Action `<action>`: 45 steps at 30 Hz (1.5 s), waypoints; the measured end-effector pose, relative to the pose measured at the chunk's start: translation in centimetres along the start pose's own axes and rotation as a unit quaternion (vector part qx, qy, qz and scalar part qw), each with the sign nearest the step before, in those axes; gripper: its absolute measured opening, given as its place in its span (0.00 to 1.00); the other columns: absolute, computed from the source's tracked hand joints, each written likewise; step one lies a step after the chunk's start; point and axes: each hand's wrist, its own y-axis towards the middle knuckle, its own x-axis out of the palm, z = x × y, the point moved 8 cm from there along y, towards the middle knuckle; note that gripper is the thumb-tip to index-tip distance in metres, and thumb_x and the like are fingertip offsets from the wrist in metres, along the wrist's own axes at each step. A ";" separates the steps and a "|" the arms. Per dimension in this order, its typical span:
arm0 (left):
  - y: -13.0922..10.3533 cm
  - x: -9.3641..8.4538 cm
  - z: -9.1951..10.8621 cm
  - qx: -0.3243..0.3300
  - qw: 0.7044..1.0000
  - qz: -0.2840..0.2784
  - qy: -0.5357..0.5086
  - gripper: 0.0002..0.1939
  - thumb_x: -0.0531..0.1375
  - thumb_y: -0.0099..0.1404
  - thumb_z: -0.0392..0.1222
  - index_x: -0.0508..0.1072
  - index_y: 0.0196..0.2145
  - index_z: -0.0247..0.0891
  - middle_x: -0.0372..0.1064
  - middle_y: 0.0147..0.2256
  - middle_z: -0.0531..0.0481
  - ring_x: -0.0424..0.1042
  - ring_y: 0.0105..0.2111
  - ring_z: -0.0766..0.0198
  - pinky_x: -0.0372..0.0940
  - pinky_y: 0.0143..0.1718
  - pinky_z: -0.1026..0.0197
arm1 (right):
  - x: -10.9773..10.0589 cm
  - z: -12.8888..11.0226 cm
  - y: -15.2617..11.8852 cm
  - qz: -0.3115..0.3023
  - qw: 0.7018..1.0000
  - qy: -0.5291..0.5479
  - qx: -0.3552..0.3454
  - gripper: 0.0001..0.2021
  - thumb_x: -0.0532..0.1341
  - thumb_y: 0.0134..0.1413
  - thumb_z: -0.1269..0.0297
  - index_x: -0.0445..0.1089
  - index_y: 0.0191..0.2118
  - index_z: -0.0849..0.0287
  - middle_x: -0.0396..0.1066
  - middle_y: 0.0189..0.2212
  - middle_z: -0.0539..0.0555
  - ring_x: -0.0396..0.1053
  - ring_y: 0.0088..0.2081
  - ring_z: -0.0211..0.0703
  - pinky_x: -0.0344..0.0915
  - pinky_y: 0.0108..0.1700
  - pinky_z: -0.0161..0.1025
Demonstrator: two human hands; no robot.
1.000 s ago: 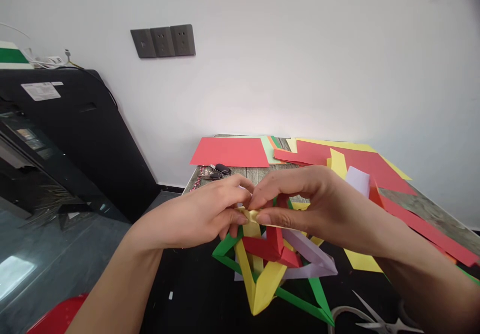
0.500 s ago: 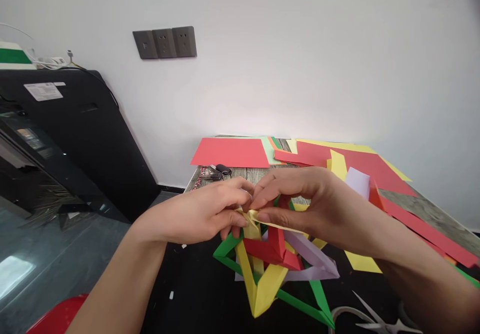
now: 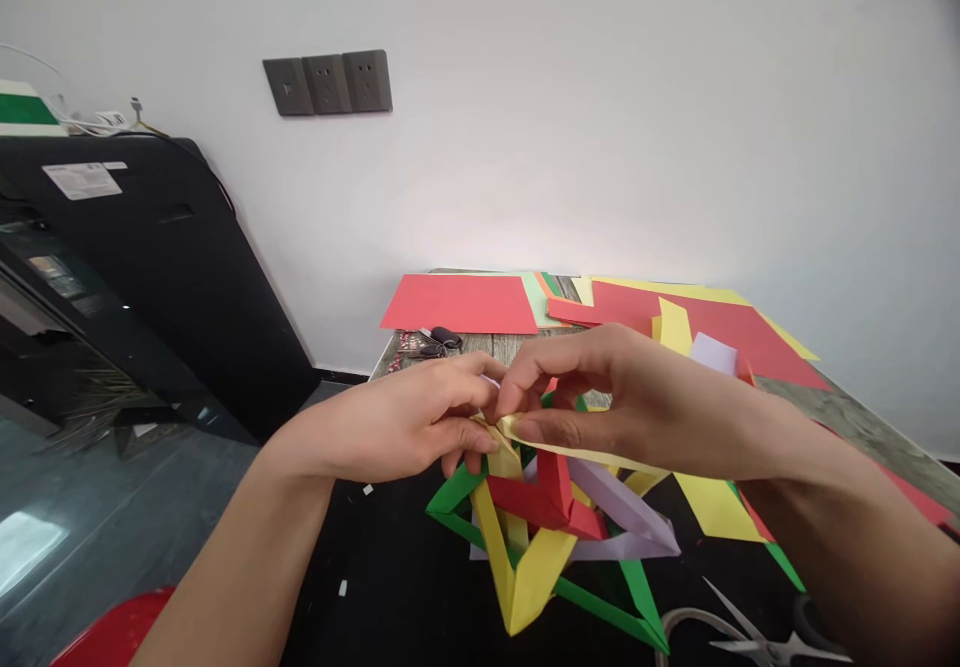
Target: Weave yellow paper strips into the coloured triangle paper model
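Between both hands is an interlocked paper model (image 3: 551, 587) of folded green, yellow, red and lilac strips forming pointed triangles. My left hand (image 3: 431, 422) pinches a yellow paper strip (image 3: 504, 459) at the model's upper left corner. Right beside it, my right hand (image 3: 577, 387) grips the same yellow paper between thumb and fingertips, and a length of it runs rightward under the thumb. The fingertips of the two hands nearly meet. The far side of the model is hidden behind the hands.
Scissors (image 3: 772, 642) lie at lower right beside a roll of tape (image 3: 675, 627). A red sheet (image 3: 461, 304), keys (image 3: 442, 339) and coloured paper pieces (image 3: 720, 332) rest on the wooden table toward the wall. White scraps (image 3: 343, 588) lie on the black surface.
My right hand has rolled slightly upward and left, its forearm raised a little, exposing more of the scissors. The left hand and the model stay almost still.
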 end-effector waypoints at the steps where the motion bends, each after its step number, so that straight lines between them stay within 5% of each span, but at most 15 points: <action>1: 0.0 0.0 0.0 -0.001 1.000 0.000 -0.003 0.09 0.54 0.68 0.32 0.74 0.35 0.32 0.60 0.43 0.50 0.70 0.30 0.70 0.70 0.30 0.64 | 0.0 0.1 0.1 -0.006 1.000 -0.004 0.009 0.04 0.62 0.57 0.63 0.74 0.36 0.53 0.73 0.29 0.44 0.68 0.29 0.31 0.65 0.29 0.30; 14: 0.2 0.2 0.1 0.000 1.000 -0.007 -0.015 0.08 0.52 0.68 0.34 0.69 0.33 0.34 0.59 0.42 0.50 0.68 0.29 0.71 0.69 0.29 0.65 | 0.4 0.1 0.3 -0.063 0.997 0.036 0.020 0.04 0.60 0.58 0.65 0.72 0.37 0.57 0.75 0.35 0.50 0.72 0.37 0.40 0.68 0.37 0.37; 24: 0.1 0.2 0.2 -0.007 1.000 -0.012 -0.008 0.09 0.52 0.69 0.35 0.69 0.32 0.34 0.57 0.40 0.50 0.67 0.28 0.70 0.68 0.30 0.63 | 0.0 0.0 0.5 -0.044 0.999 -0.007 0.026 0.04 0.61 0.55 0.69 0.72 0.34 0.56 0.72 0.29 0.46 0.67 0.29 0.33 0.63 0.29 0.31; 45: -0.1 0.1 -0.4 -0.007 1.000 -0.003 0.010 0.11 0.52 0.70 0.38 0.72 0.34 0.35 0.60 0.40 0.51 0.67 0.29 0.71 0.67 0.31 0.65 | 0.2 0.2 0.6 -0.049 0.998 0.009 0.038 0.05 0.59 0.53 0.71 0.72 0.33 0.56 0.73 0.28 0.47 0.68 0.28 0.34 0.65 0.29 0.32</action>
